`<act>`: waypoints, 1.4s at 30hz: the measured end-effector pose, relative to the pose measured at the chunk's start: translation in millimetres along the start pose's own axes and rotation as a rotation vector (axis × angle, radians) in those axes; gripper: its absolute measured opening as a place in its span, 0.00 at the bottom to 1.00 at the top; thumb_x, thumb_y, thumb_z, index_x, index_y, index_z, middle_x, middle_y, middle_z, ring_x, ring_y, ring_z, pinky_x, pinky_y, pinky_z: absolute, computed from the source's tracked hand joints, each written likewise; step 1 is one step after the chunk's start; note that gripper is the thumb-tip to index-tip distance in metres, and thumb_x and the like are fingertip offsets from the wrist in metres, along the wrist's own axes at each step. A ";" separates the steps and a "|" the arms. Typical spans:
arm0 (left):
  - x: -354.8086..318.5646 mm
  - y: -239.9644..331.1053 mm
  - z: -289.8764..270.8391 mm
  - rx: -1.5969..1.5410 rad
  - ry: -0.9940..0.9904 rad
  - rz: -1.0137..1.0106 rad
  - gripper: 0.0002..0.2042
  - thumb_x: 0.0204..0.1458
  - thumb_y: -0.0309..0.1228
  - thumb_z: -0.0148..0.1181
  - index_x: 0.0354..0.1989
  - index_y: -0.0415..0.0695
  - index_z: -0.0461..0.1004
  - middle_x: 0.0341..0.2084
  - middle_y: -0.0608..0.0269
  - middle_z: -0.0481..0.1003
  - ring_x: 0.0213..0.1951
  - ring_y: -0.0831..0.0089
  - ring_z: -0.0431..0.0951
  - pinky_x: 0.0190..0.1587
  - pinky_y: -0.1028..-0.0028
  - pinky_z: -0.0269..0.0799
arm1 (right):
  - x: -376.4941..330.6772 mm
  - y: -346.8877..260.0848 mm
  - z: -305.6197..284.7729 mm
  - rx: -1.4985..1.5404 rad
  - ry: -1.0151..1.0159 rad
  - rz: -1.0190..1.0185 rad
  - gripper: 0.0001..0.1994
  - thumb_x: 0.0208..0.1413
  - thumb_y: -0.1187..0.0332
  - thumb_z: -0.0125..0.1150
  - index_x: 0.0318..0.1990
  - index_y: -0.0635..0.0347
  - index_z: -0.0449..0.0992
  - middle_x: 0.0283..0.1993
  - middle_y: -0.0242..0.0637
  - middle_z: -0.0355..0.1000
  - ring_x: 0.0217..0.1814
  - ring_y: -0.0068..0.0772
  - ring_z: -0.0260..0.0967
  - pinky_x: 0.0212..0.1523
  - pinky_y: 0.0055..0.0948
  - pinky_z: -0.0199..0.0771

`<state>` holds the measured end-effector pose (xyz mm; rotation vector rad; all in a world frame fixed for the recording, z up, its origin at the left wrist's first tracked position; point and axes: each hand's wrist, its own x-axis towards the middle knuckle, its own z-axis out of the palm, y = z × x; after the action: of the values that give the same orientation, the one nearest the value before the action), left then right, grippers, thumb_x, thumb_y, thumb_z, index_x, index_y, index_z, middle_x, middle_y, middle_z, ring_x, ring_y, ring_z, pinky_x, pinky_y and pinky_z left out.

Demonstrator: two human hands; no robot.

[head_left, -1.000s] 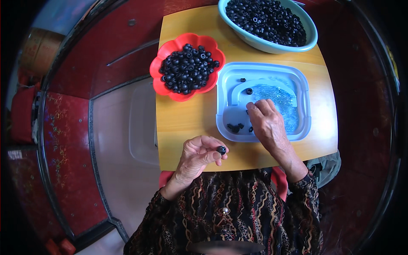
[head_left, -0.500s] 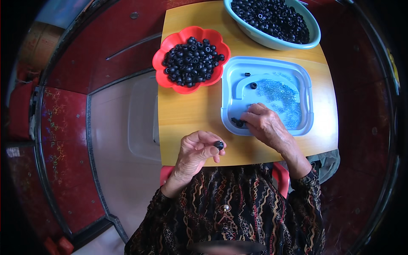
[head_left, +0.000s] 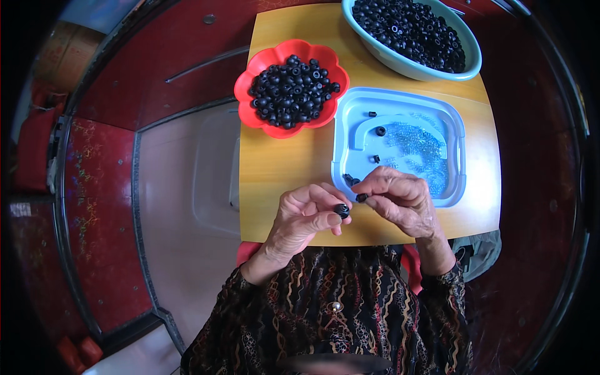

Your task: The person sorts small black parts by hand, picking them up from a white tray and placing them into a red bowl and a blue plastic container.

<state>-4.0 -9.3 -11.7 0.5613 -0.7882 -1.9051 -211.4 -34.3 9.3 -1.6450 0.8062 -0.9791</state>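
Observation:
Between its thumb and fingers, my left hand [head_left: 299, 219] pinches a rounded black plastic piece [head_left: 342, 210], a small shiny spot showing at its top. Close by on the right, my right hand [head_left: 403, 200] grips a smaller black part [head_left: 362, 197] in its fingertips, a little apart from the rounded piece. Both hands hover over the near edge of the light blue tray [head_left: 338, 140]. Inside the tray lie many tiny clear beads [head_left: 415, 144], a black ring-shaped piece [head_left: 380, 131], small black parts [head_left: 376, 159], and a dark cluster [head_left: 350, 179] at the near left corner, partly hidden.
A red flower-shaped bowl [head_left: 245, 112] full of rounded black pieces stands left of the tray. At the far right of the wooden table [head_left: 281, 169] sits a teal basin [head_left: 378, 51] heaped with black pieces. A red panelled wall [head_left: 187, 50] rises beyond the table.
My right hand has come out of the tray's near left corner with a small black part, toward my left hand. Another small black part now shows in the tray. The whole view has shifted slightly.

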 end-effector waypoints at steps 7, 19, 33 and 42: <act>2.8 -0.4 11.0 -0.007 -0.005 -0.003 0.07 0.46 0.19 0.60 0.34 0.36 0.72 0.40 0.53 0.69 0.36 0.68 0.77 0.32 0.75 0.76 | -4.6 -5.9 8.6 0.078 0.044 -0.057 0.10 0.50 0.75 0.58 0.41 0.63 0.76 0.33 0.37 0.71 0.37 0.32 0.68 0.41 0.30 0.67; 7.3 -3.7 9.9 0.022 -0.028 0.050 0.07 0.47 0.20 0.59 0.35 0.35 0.72 0.41 0.53 0.68 0.36 0.69 0.77 0.32 0.77 0.76 | -8.1 3.1 17.0 0.216 0.178 -0.005 0.10 0.47 0.79 0.60 0.38 0.63 0.77 0.35 0.37 0.71 0.36 0.28 0.69 0.40 0.26 0.68; 2.2 14.9 22.9 0.143 -0.024 0.082 0.09 0.45 0.16 0.60 0.35 0.35 0.71 0.36 0.51 0.72 0.36 0.66 0.78 0.36 0.75 0.77 | -8.8 -1.4 24.7 0.718 0.219 0.081 0.07 0.51 0.79 0.58 0.38 0.68 0.75 0.32 0.34 0.71 0.31 0.20 0.66 0.31 0.19 0.67; 1.1 18.0 24.3 0.156 -0.013 0.095 0.11 0.42 0.14 0.62 0.35 0.36 0.72 0.35 0.52 0.72 0.37 0.69 0.77 0.39 0.76 0.77 | -6.2 -11.6 24.0 0.351 0.260 -0.036 0.07 0.47 0.79 0.60 0.36 0.69 0.76 0.30 0.37 0.72 0.30 0.24 0.68 0.32 0.23 0.68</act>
<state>-9.9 -9.4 17.9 0.5968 -0.9616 -1.7715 -192.2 -15.9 15.5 -1.2500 0.7271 -1.2990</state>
